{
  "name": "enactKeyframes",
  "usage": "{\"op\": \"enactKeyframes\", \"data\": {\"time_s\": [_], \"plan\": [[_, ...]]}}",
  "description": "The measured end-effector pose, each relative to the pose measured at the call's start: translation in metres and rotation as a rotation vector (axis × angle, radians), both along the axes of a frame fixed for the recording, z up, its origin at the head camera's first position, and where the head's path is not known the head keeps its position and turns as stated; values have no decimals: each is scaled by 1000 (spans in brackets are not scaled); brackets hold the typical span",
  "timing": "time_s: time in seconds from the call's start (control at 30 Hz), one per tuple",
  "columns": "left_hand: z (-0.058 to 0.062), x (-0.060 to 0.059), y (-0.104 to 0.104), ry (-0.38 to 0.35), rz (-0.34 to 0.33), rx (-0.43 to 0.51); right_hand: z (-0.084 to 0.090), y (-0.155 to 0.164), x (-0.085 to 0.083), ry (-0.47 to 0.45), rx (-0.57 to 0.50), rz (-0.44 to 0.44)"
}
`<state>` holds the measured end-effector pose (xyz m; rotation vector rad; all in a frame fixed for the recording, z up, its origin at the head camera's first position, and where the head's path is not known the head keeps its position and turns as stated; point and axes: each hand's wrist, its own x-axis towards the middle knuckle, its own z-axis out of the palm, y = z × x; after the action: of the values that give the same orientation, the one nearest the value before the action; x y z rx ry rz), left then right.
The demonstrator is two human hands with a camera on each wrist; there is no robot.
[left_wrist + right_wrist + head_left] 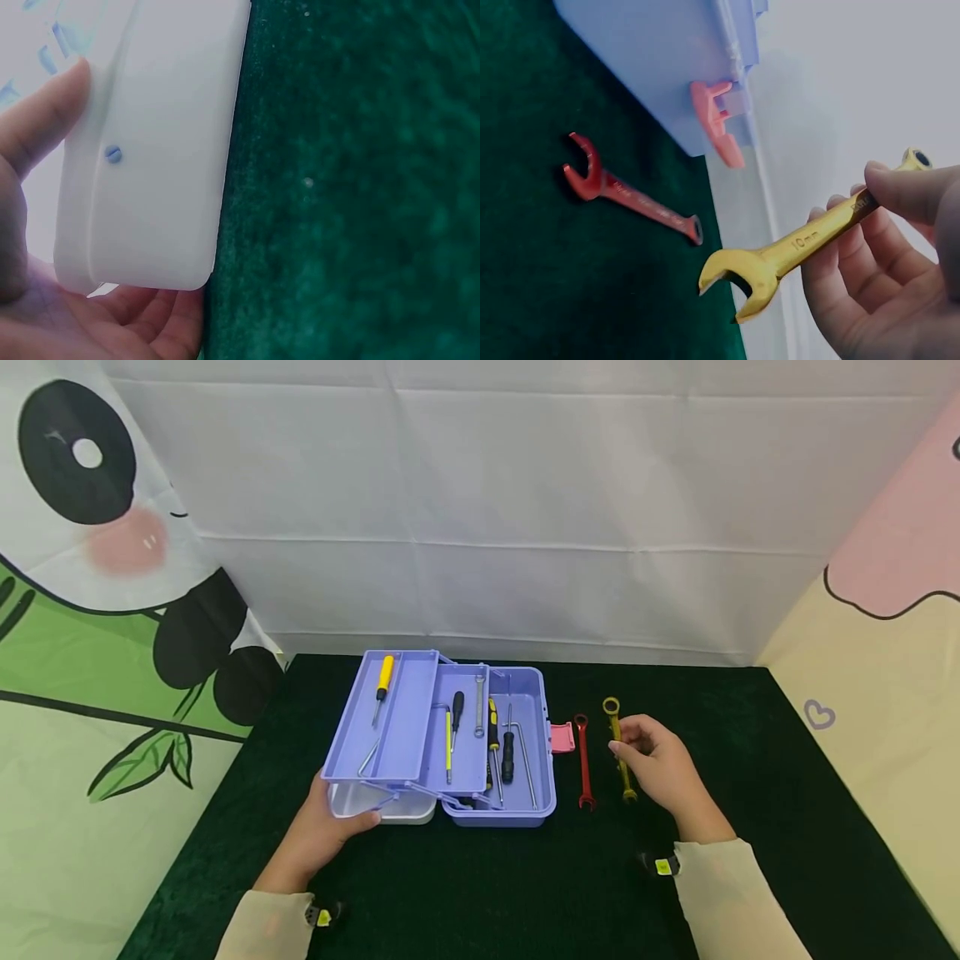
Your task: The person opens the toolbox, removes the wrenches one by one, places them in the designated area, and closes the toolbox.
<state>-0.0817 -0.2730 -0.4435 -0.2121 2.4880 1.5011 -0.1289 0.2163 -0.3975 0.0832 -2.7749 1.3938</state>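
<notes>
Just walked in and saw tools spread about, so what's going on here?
A person sits at a dark green table with an open purple toolbox. Their left hand holds the box's white lid at its near left corner. Their right hand pinches a yellow wrench, lifted off the cloth. A red wrench lies flat between the box and that hand. Screwdrivers and other tools lie in the box's trays.

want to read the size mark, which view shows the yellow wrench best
The right wrist view: the yellow wrench fills the frame, open jaw toward the camera, pinched by the right hand, with a "10mm" mark legible. The head view shows it small, partly hidden by that hand. The left wrist view doesn't show it.
</notes>
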Motion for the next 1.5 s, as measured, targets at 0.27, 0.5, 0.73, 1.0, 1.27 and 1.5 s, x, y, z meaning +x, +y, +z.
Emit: {"op": "enactKeyframes", "data": {"time_s": [0.27,0.5,0.73,1.0,1.27,1.5], "plan": [[1,1,-1,3,3,12,-17,7,-2,-89,-32,-55],[1,2,-1,4,2,5,-36,6,-9,-210,-123,-123],[1,2,-1,6,10,-4,-43,4,-13,-285,-132,-151],[3,2,-1,-9,14,2,-45,4,-20,-336,-45,-121],[2,1,-1,0,10,2,-46,4,-31,-439,-23,-130],[0,1,-1,-2,14,-1,-43,1,-40,-471,85,-148]]}}
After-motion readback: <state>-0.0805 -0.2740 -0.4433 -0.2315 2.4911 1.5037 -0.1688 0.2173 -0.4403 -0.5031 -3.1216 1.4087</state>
